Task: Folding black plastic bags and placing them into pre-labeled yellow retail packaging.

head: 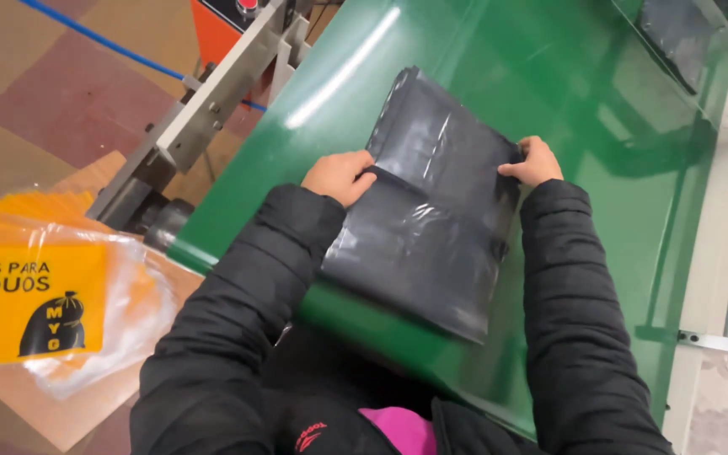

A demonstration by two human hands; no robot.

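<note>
A stack of black plastic bags (431,211) lies on the green conveyor belt (549,101), its lower end overhanging the belt's near edge. The stack's left edge is pinched by the left hand (339,175) — grip pressed together on the plastic — while its right edge is pinched by the right hand (532,162). A yellow-labelled clear packet (44,303) lies well apart, beyond the belt's left edge.

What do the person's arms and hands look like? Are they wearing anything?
Both arms are covered by long black puffy jacket sleeves, the left sleeve and the right sleeve, quilted in soft rolls down to the wrists. The left hand and the right hand are bare: no gloves, and no rings or watch show.
</note>
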